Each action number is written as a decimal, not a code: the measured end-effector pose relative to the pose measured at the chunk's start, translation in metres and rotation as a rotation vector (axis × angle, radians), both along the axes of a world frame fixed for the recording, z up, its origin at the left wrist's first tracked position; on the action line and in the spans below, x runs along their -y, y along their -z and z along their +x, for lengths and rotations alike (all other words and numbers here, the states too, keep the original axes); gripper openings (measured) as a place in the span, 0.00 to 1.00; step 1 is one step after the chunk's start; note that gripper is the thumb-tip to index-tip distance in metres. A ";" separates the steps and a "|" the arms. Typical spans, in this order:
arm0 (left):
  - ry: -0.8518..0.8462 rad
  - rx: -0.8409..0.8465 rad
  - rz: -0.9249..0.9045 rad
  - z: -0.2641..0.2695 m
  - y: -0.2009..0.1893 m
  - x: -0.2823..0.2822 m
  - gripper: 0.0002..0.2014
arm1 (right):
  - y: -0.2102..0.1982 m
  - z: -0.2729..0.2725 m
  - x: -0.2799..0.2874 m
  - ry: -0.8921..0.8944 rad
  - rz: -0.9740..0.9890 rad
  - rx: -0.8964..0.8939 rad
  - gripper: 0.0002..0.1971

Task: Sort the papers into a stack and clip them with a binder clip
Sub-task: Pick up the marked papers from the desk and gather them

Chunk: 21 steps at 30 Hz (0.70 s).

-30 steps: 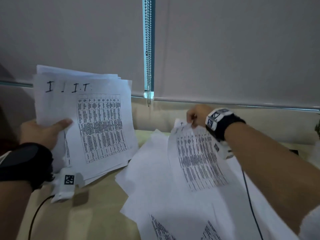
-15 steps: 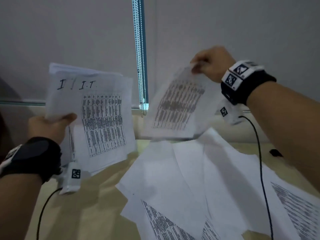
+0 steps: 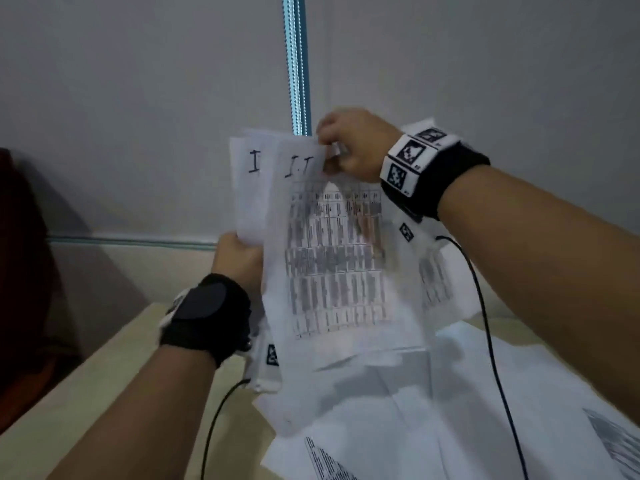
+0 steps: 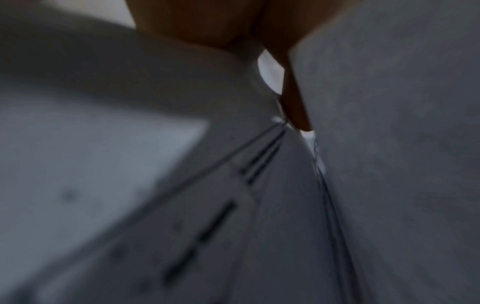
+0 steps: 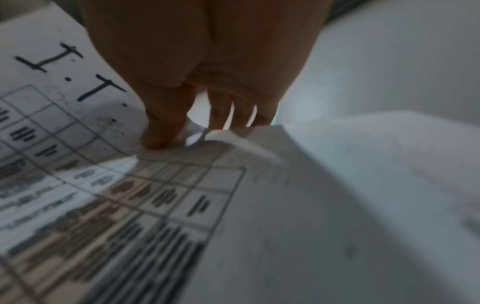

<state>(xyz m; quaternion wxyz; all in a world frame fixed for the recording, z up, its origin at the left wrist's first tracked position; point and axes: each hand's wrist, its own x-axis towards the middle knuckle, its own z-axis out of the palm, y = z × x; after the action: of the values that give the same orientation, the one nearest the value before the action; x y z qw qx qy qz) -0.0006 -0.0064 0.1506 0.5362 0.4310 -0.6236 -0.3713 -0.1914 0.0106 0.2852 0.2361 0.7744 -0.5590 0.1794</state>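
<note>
Your left hand point(image 3: 239, 258) grips the gathered stack point(image 3: 254, 188) by its lower left edge and holds it upright above the bench point(image 3: 104, 386), long axis running up and down. Your right hand point(image 3: 353, 147) pinches the printed sheet point(image 3: 339, 265) at its top edge, thumb on the printed face and fingers point(image 5: 221, 115) curled behind, as the right wrist view shows. The sheet hangs in front of the stack, touching it, and is shifted right of it: the handwritten letters on the stack's front page peek out at the left of the sheet's top.

The relation to watch: the sheet's left edge lies right of the stack's left edge, where your left fingers clamp. To merge them, the sheet likely has to travel left until its edges line up, then slip under your left thumb. The left hand is the nearer one to that seam; the right is at the far top corner and only steers.

The left wrist view is blurred. It shows one finger point(image 4: 296, 111) between paper faces and little else.

Loose papers point(image 3: 450, 410) lie spread on the bench, below and to the right, so gathering appears to be only partly done. No binder clip is visible in any view.

Risk, as a guess: the thin sheet may buckle if pushed from its top only.
</note>
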 end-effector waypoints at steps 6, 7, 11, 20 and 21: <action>0.228 -0.248 0.265 -0.028 0.038 -0.018 0.45 | 0.039 -0.017 -0.018 0.099 0.196 0.142 0.07; 0.244 -0.188 0.224 -0.032 0.042 -0.021 0.44 | 0.042 -0.019 -0.020 0.107 0.199 0.155 0.08; 0.077 -0.114 0.108 -0.047 0.048 -0.024 0.12 | 0.045 -0.025 -0.030 -0.004 0.134 0.359 0.10; 0.115 -0.156 0.030 -0.010 0.030 -0.004 0.11 | 0.139 -0.133 -0.073 0.082 0.086 1.267 0.68; 0.130 -0.139 0.035 -0.010 0.030 -0.007 0.11 | 0.155 -0.131 -0.071 0.060 0.225 1.288 0.69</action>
<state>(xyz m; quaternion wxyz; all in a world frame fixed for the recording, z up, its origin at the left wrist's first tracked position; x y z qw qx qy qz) -0.0108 0.0009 0.1209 0.5454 0.3719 -0.6049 -0.4453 -0.3224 0.0819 0.1302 -0.2237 0.5160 -0.6254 0.5409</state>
